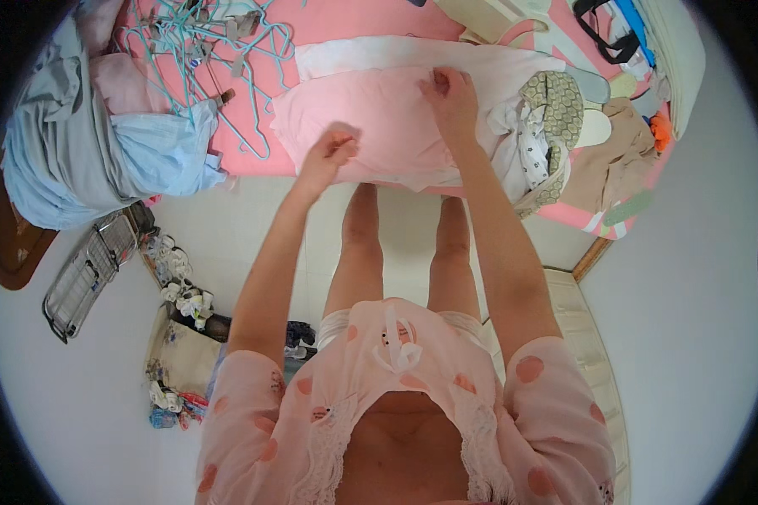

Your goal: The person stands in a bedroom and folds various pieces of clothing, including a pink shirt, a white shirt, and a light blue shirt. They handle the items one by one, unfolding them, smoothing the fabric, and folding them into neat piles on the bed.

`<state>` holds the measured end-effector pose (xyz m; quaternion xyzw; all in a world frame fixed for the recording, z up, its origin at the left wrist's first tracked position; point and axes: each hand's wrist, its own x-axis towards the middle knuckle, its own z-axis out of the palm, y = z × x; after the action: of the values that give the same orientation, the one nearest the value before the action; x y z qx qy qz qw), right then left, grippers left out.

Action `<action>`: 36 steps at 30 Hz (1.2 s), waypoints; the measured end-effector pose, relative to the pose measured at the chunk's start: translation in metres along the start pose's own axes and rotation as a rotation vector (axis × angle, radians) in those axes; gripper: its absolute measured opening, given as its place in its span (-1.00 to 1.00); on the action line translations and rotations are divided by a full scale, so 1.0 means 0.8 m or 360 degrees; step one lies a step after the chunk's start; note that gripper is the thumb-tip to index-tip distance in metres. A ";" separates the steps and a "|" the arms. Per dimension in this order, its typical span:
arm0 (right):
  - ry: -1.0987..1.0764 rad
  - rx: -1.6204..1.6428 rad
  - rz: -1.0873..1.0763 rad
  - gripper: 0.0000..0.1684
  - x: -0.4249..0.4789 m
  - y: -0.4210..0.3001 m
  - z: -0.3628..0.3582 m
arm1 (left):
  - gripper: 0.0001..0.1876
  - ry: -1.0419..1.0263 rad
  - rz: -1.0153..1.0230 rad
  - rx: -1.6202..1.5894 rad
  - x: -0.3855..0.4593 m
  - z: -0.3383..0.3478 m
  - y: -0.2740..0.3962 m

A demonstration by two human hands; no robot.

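Observation:
A pale pink garment (379, 117) lies spread flat before me, with a white cloth (366, 55) along its far side. My left hand (333, 154) is over the near left part of the pink garment, fingers curled and a shadow beneath them. Farther away, my right hand (453, 101) is at the garment's far right part, its fingers also bent. Whether either hand pinches fabric cannot be made out.
Tangled turquoise wire hangers (208, 57) with metal clips lie at the back left. Grey fabric (69, 120) and light blue fabric (164, 151) hang over the left side. Patterned cloth (559, 104) and a brown garment (606, 158) lie right. A folded metal rack (95, 271) leans at the left wall.

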<state>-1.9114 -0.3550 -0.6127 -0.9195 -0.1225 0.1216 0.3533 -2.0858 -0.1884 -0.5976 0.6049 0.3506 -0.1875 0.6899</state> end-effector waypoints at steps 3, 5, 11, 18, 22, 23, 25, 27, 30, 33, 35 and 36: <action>0.0023 -0.0300 -0.0461 -0.81 0.004 -0.001 0.005 | -0.63 -0.0071 -0.0325 -0.0502 0.002 0.039 0.014; 0.0133 -0.0350 -0.0677 -0.85 -0.012 -0.022 -0.011 | -0.53 -0.0099 -0.0410 -0.0905 0.006 0.049 0.018; 0.0173 -0.0069 -0.0874 -0.83 -0.065 -0.035 -0.037 | -0.46 -0.0216 -0.0536 -0.1429 0.003 0.070 0.060; -0.1628 0.0307 -0.0813 -0.84 -0.204 -0.053 -0.059 | -0.48 0.0512 -0.0449 -0.1271 -0.079 0.064 -0.031; -0.1567 0.0229 -0.0354 -0.83 -0.201 -0.029 -0.071 | -0.50 0.0542 -0.0629 -0.1455 -0.130 0.084 -0.088; -0.1610 0.0176 -0.0274 -0.83 -0.193 -0.021 -0.068 | -0.50 0.0508 -0.0681 -0.1472 -0.134 0.092 -0.100; -0.1709 0.0213 -0.0196 -0.81 -0.184 -0.019 -0.063 | -0.48 0.0480 -0.0586 -0.1511 -0.129 0.105 -0.113; -0.1803 0.0407 -0.0191 -0.79 -0.179 -0.026 -0.055 | -0.48 0.0448 -0.0437 -0.1479 -0.119 0.114 -0.122; -0.2165 0.1099 0.0020 -0.75 -0.154 -0.062 -0.042 | -0.62 0.0526 0.0104 -0.1611 -0.079 0.136 -0.121; -0.1472 0.0680 -0.0320 -0.71 -0.075 0.027 -0.022 | -0.75 0.0532 0.0099 -0.0640 -0.028 0.117 -0.118; -0.0290 -0.0236 -0.0581 -0.75 -0.020 0.071 -0.021 | -0.80 0.0667 0.0062 -0.0264 -0.015 0.116 -0.125; 0.0081 -0.0026 -0.0325 -0.80 0.000 0.060 -0.042 | -0.82 0.0735 0.0056 -0.0080 -0.004 0.115 -0.126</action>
<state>-1.8944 -0.4101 -0.6209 -0.9078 -0.2076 0.0606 0.3594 -2.1331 -0.2979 -0.6637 0.6205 0.4930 -0.0233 0.6094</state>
